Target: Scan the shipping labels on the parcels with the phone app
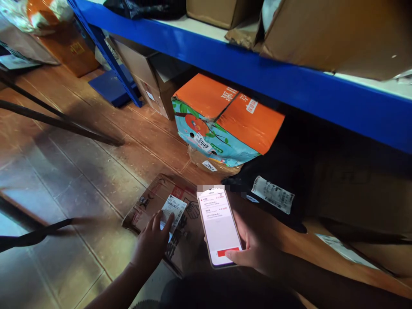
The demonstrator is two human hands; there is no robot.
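A smartphone [222,231] with a lit white screen is held in my right hand [247,249]. The thumb of that hand lies by the red button low on the screen, and its other fingers are mostly hidden behind the phone. To the left, my left hand [151,242] rests with fingers stretched out on a white shipping label [175,210]. That label is stuck to a brown cardboard box [154,193] with dark printing, standing on the floor. The phone partly covers the box's right side.
An orange and blue fruit carton [206,96] sits under the blue shelf beam [212,51]. A black bag [296,176] with a label lies right of it. Cardboard boxes [154,86] stand behind. Dark metal legs [64,122] cross the tiled floor [86,184] at left.
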